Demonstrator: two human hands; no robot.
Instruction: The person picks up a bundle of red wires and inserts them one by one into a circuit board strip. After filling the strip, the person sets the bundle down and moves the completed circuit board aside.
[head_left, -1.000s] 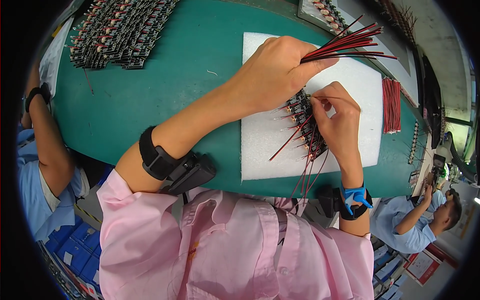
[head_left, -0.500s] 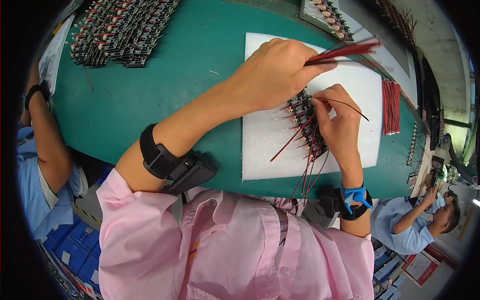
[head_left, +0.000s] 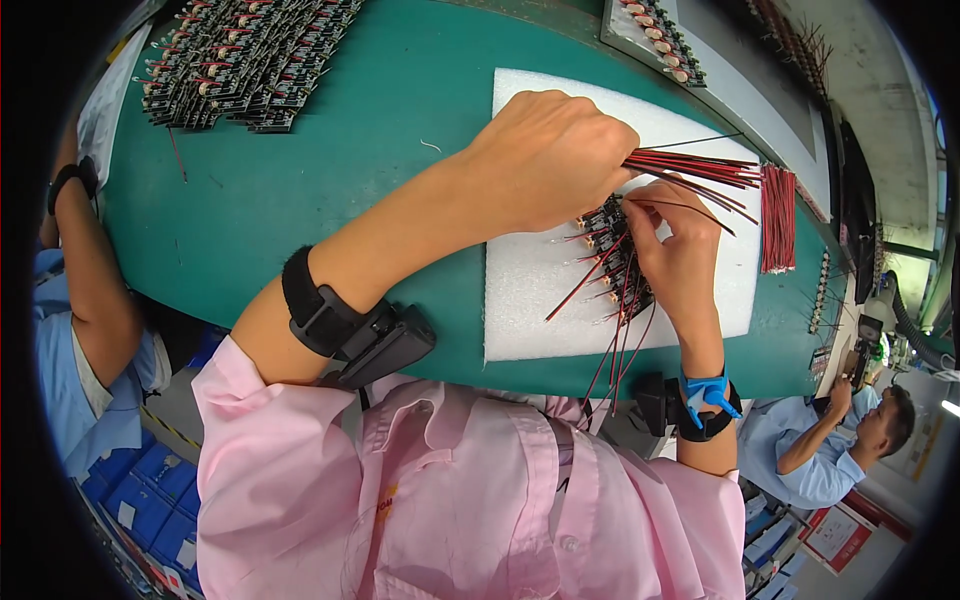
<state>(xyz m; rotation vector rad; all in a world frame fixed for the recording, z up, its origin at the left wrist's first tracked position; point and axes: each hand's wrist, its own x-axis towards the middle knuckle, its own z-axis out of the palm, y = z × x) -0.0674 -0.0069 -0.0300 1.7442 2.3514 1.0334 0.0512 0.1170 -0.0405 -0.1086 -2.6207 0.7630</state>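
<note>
Wire bundle (head_left: 697,168), red and black: clenched in left hand (head_left: 565,160), lowered since a moment ago, bringing both hands closer together. Right hand (head_left: 683,240): grip apparently pinching a single wire (head_left: 712,217), partly hidden, beside circuit boards (head_left: 602,240) on white foam sheet (head_left: 525,320), green tabletop (head_left: 400,190).
</note>
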